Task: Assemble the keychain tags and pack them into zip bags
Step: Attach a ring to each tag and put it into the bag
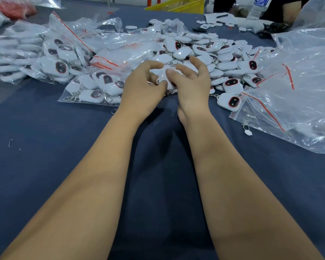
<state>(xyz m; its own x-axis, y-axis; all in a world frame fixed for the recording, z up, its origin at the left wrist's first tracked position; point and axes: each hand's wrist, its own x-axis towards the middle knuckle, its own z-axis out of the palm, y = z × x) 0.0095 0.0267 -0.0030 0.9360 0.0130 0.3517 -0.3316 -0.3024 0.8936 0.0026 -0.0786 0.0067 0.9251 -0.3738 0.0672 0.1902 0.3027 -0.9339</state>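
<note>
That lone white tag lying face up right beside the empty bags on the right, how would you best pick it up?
Pinch the white tag across its two long rounded edges, coming down from above. It lies flat, dark window up, on the cloth, so the face offers no grip, and the nearer edge is free.

Open dark-blue table [45, 166] cloth stretches along the near edge, crossed only by two forearms, leaving wide lanes on either side. Toward the far edge, a heap of loose keychain tags [204, 51] blocks the middle, where the left hand [141, 85] and right hand [191, 85] meet over a white tag. Filled zip bags [51, 59] wall off the left side; empty zip bags [298, 94] sprawl over the right edge. A water bottle [257, 8] and yellow bin [178, 4] stand at the far edge.
</note>
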